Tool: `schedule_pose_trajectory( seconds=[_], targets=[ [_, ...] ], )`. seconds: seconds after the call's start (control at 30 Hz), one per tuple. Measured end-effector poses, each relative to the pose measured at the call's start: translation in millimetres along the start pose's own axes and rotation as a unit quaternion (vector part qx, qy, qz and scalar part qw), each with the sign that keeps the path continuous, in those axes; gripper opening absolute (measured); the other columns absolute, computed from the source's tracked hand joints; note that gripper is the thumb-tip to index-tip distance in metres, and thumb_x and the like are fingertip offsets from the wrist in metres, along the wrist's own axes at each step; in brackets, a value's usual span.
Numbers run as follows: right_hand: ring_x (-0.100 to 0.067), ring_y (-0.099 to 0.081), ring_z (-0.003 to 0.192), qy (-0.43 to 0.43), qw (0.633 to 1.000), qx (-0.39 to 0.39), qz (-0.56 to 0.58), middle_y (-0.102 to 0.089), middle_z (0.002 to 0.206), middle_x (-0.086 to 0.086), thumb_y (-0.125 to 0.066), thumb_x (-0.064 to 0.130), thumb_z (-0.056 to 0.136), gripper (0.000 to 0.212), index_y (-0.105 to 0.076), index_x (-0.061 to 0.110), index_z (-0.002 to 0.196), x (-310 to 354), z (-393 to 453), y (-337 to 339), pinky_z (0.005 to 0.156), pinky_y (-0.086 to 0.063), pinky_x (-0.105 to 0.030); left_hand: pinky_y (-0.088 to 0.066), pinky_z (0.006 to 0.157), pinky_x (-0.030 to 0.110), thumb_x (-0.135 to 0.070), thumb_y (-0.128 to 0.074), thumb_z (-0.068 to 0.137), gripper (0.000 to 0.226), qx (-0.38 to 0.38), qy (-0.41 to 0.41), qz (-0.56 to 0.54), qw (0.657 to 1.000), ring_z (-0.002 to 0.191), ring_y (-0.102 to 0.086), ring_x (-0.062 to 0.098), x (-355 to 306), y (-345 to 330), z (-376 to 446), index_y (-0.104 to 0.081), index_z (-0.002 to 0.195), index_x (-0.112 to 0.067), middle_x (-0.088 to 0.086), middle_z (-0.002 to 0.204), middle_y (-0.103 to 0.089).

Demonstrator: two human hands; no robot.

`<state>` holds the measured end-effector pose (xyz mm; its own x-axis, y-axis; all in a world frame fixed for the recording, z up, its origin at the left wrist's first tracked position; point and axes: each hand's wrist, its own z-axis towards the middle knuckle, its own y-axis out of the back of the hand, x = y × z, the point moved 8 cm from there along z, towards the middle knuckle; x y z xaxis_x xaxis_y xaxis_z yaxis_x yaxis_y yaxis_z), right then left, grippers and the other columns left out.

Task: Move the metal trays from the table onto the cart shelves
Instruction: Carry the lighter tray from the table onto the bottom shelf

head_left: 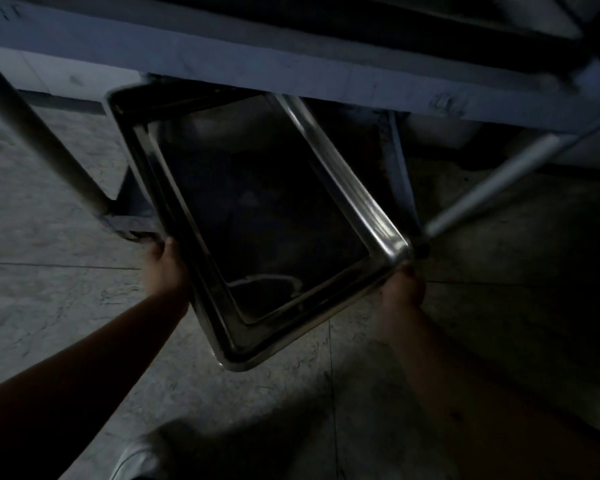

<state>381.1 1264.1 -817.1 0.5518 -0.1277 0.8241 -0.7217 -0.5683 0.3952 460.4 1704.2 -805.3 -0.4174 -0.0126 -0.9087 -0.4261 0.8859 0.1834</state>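
My left hand (167, 268) and right hand (404, 285) each grasp the near rim of a metal tray (264, 220), held tilted above the floor (49, 271) with its far end reaching under the upper cart shelf (291, 64). It overlaps a second tray's rim (129, 140) lower in the cart, so at least one appears stowed, though dim light leaves this uncertain. This tray is partway in; the table is out of view, so the count remaining cannot be told.

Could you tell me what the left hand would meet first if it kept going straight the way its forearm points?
Probably the cart's lower frame, just beyond the left hand holding the tray; depth is unclear in this dim view.
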Motion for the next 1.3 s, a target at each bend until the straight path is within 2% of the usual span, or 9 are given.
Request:
schedule_pose_trajectory(
  seconds=[0.23,0.33,0.47,0.8,0.93,1.07,1.17,1.23,1.3],
  targets=[
    [-0.005,-0.037,0.025,-0.05,0.997,0.05,0.041,-0.044,0.057,-0.001,-0.054,0.05,0.09,0.036,-0.053,0.015,0.081,48.0,57.5,-29.4,0.032,-0.027,-0.013,-0.059,0.06,0.036,-0.02,-0.041,0.105,0.024,0.133,0.059,-0.138,0.98,0.079,-0.072,0.023,24.2,-21.5,-20.0,-0.064,0.101,-0.014,0.005,0.089,-0.073],
    [-0.014,-0.054,0.053,0.017,0.998,0.048,-0.039,-0.053,0.073,-0.003,-0.054,0.047,0.09,0.031,-0.059,0.016,0.089,59.2,44.9,-27.7,0.049,-0.046,-0.028,-0.058,0.063,0.037,-0.019,-0.041,0.105,0.023,0.15,0.08,-0.164,0.972,0.078,-0.072,0.021,24.6,-40.9,-30.1,-0.064,0.108,-0.014,0.004,0.091,-0.073],
    [-0.024,-0.057,0.073,0.181,0.959,0.059,-0.212,-0.055,0.076,0.002,-0.045,0.035,0.097,0.023,-0.056,0.014,0.097,24.1,-41.8,-23.7,0.059,-0.035,-0.025,-0.056,0.073,0.042,-0.018,-0.043,0.104,0.022,0.176,0.115,-0.173,0.962,0.087,-0.071,0.028,27.4,-72.5,-47.2,-0.061,0.11,-0.009,0.011,0.098,-0.072],
    [-0.034,-0.053,0.119,0.061,0.977,0.093,-0.182,-0.055,0.134,-0.016,-0.054,0.03,0.095,0.044,-0.049,0.013,0.134,65.2,38.4,-30.7,0.098,-0.043,-0.039,-0.05,0.061,0.029,-0.028,-0.052,0.101,0.026,0.279,0.12,-0.109,0.946,0.082,-0.075,0.021,15.1,-141.0,-53.2,-0.064,0.11,-0.006,0.007,0.093,-0.078],
    [-0.04,-0.051,0.116,0.221,0.883,-0.001,-0.414,-0.051,0.133,-0.016,-0.053,0.041,0.091,0.046,-0.044,0.018,0.13,102.6,14.8,-35.3,0.093,-0.046,-0.046,-0.05,0.06,0.028,-0.028,-0.05,0.103,0.034,0.303,0.155,-0.117,0.933,0.081,-0.072,0.018,9.1,-169.9,-68.6,-0.06,0.122,-0.002,0.014,0.103,-0.073],
    [-0.024,-0.05,0.119,0.412,0.79,0.122,-0.438,-0.056,0.129,-0.002,-0.042,0.053,0.091,0.048,-0.051,0.025,0.128,81.4,-63.0,-87.8,0.099,-0.039,-0.045,-0.057,0.071,0.036,-0.039,-0.047,0.103,0.039,0.368,0.181,0.013,0.912,0.081,-0.072,0.022,-3.5,-185.7,-80.0,-0.06,0.114,-0.004,0.016,0.099,-0.073],
    [-0.019,-0.057,0.113,0.443,0.778,0.11,-0.432,-0.065,0.117,0.004,-0.041,0.055,0.089,0.044,-0.06,0.027,0.118,71.8,-77.8,-101.2,0.097,-0.027,-0.041,-0.056,0.065,0.037,-0.05,-0.049,0.099,0.042,0.345,-0.116,0.286,0.886,0.071,-0.07,0.024,-32.2,-164.1,-55.3,-0.065,0.094,-0.011,0.011,0.086,-0.074],
    [-0.02,-0.062,0.1,0.454,0.791,0.074,-0.402,-0.07,0.103,0.004,-0.042,0.056,0.087,0.043,-0.066,0.026,0.105,75.8,-73.1,-100.9,0.087,-0.028,-0.038,-0.051,0.062,0.037,-0.048,-0.054,0.095,0.036,0.211,-0.398,0.382,0.807,0.076,-0.064,0.031,-64.3,-133.6,-40.4,-0.066,0.09,-0.014,0.01,0.087,-0.069],
    [-0.019,-0.063,0.089,0.466,0.797,0.065,-0.379,-0.071,0.091,0.005,-0.043,0.058,0.085,0.043,-0.069,0.025,0.094,77.9,-68.4,-101.6,0.078,-0.025,-0.034,-0.046,0.074,0.043,-0.049,-0.057,0.088,0.042,0.126,-0.508,0.443,0.728,0.096,-0.06,0.038,-75.9,-108.1,-17.1,-0.067,0.106,-0.013,0.015,0.107,-0.065]
  ],
)
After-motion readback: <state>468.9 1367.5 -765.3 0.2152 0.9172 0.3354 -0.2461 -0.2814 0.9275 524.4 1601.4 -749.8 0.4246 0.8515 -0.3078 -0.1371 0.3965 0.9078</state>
